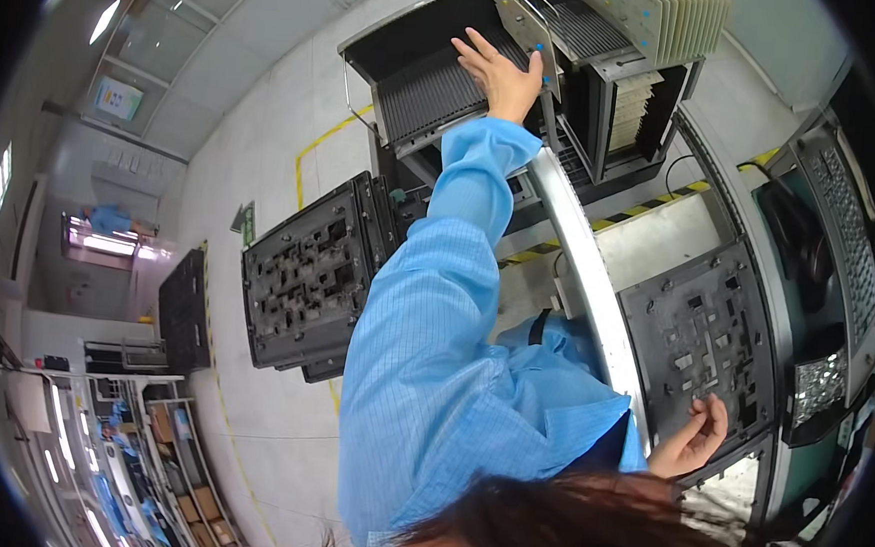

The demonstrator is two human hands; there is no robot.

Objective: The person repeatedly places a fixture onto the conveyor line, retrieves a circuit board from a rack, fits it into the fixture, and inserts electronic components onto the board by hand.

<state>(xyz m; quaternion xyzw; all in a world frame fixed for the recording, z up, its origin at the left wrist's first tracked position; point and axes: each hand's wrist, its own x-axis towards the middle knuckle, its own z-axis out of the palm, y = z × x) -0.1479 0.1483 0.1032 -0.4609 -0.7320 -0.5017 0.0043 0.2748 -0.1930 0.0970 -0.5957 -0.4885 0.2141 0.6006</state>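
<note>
My left hand (506,80) is stretched out over a black slotted magazine rack (428,102), fingers spread and nothing in them. Its thumb lies at the grey metal side plate (518,18) of that rack; I cannot tell if it presses on it. My right hand (693,442) is curled, fingertips drawn together, over the lower edge of a dark pallet fixture (670,318) with many cut-outs. Whatever those fingers may hold is too small to make out. Between my arms runs a bright metal rail (592,283).
Another rack (635,80) holding pale boards in its slots stands right of the first. Dark pallet fixtures (308,266) lean together at the left. A keyboard (841,228) is at the far right. Shelves with boxes (194,489) stand lower left; a person in blue (110,219) is far off.
</note>
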